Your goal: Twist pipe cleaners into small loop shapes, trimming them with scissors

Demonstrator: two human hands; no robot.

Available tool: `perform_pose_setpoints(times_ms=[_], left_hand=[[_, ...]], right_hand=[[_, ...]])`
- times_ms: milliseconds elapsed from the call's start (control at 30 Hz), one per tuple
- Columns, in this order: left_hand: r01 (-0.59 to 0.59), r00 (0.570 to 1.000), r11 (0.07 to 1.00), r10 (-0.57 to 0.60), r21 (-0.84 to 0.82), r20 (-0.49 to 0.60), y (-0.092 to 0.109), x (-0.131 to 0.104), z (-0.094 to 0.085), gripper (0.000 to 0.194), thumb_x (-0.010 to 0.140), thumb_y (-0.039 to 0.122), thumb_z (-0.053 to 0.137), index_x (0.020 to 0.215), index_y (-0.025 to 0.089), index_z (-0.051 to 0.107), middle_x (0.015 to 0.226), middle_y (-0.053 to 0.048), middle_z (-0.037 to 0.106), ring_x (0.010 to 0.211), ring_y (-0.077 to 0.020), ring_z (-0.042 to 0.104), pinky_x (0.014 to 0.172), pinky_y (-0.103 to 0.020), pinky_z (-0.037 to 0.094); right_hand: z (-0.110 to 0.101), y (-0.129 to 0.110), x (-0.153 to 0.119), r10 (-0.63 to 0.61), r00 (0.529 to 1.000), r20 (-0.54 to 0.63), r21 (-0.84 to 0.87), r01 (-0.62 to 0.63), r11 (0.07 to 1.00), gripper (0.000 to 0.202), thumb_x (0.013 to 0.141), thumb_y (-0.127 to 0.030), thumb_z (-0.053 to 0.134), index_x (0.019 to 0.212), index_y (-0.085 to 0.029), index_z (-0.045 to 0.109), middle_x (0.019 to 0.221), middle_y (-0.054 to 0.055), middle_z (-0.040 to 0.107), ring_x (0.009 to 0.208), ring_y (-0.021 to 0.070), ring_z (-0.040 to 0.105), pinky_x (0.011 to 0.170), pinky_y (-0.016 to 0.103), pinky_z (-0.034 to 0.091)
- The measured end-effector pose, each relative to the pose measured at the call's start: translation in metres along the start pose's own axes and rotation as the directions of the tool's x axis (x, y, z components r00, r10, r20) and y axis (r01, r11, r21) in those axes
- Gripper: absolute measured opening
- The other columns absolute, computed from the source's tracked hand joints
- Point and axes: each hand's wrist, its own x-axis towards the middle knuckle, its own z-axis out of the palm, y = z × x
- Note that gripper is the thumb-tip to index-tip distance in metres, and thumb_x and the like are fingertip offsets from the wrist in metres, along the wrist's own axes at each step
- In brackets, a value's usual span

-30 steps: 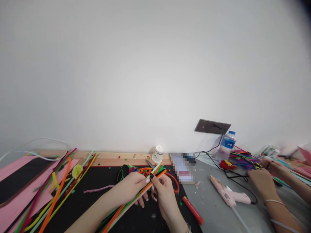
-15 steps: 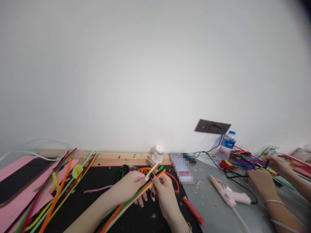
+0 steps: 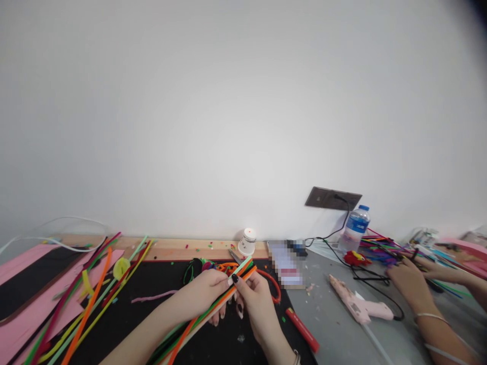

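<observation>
A bundle of pipe cleaners (image 3: 207,315) in orange, green, mint and cream runs from the lower edge up to the right, through both hands. My left hand (image 3: 213,290) is closed round it, the thumb pressing near the upper end. Close beside it, my right hand (image 3: 254,299) pinches the same bundle, its dark-nailed thumb on top. The short upper ends stick out above the fingers. Both hands are over the black mat (image 3: 152,284). Behind them lie an orange loop (image 3: 277,289) and a tangle of coloured stems, partly hidden by the hands.
More pipe cleaners (image 3: 95,299) lie over pink sheets (image 3: 26,324) at left. A paper cup (image 3: 247,241) stands behind the hands, beside scissors. At right are a phone (image 3: 283,266), red tube (image 3: 303,330), pink glue gun (image 3: 357,306), bottle (image 3: 354,228) and another person's hands (image 3: 413,284).
My hands keep their grip on the bundle, with small finger shifts; its upper ends sit closer together. At right, the other person's hands have moved lower and closer together.
</observation>
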Motion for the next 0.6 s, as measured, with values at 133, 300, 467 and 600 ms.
perform_pose_setpoints(times_ms=[133, 300, 467, 600], left_hand=[[-0.016, 1.000, 0.999, 0.017, 0.029, -0.015, -0.0001, -0.0006, -0.0004, 0.043, 0.079, 0.056, 0.034, 0.066, 0.018, 0.048, 0.048, 0.005, 0.049, 0.034, -0.0080, 0.044, 0.037, -0.020, 0.038], [-0.024, 0.999, 0.998, 0.025, 0.051, -0.028, 0.0001, -0.0005, -0.0027, 0.042, 0.078, 0.057, 0.035, 0.067, 0.018, 0.047, 0.049, 0.005, 0.049, 0.035, -0.0088, 0.045, 0.038, -0.021, 0.039], [-0.025, 0.998, 0.998, 0.029, 0.065, -0.061, -0.0020, 0.0032, -0.0046, 0.043, 0.077, 0.058, 0.036, 0.064, 0.018, 0.046, 0.047, 0.005, 0.048, 0.035, -0.0090, 0.047, 0.037, -0.020, 0.039], [-0.020, 0.996, 0.998, 0.025, 0.059, -0.081, -0.0040, 0.0045, -0.0051, 0.043, 0.076, 0.058, 0.036, 0.065, 0.018, 0.046, 0.048, 0.005, 0.049, 0.034, -0.0088, 0.046, 0.036, -0.020, 0.039]], right_hand=[[0.0023, -0.0049, -0.0014, 0.051, 0.997, 0.052, 0.127, -0.057, 0.990, 0.026, 0.073, -0.036, 0.064, 0.069, -0.015, 0.049, 0.047, -0.006, 0.046, 0.034, 0.0038, 0.033, 0.032, 0.015, 0.028], [0.0053, -0.0104, -0.0041, 0.061, 0.993, 0.101, 0.222, -0.082, 0.972, 0.024, 0.073, -0.034, 0.065, 0.070, -0.015, 0.050, 0.052, -0.004, 0.051, 0.039, 0.0052, 0.037, 0.036, 0.016, 0.032], [0.0051, -0.0080, -0.0041, 0.088, 0.992, 0.088, 0.248, -0.107, 0.963, 0.022, 0.072, -0.033, 0.065, 0.072, -0.015, 0.052, 0.055, -0.003, 0.052, 0.040, 0.0053, 0.038, 0.038, 0.016, 0.035], [0.0039, -0.0051, -0.0028, 0.107, 0.994, 0.025, 0.230, -0.110, 0.967, 0.021, 0.072, -0.031, 0.066, 0.073, -0.015, 0.052, 0.055, -0.003, 0.053, 0.040, 0.0048, 0.039, 0.037, 0.015, 0.035]])
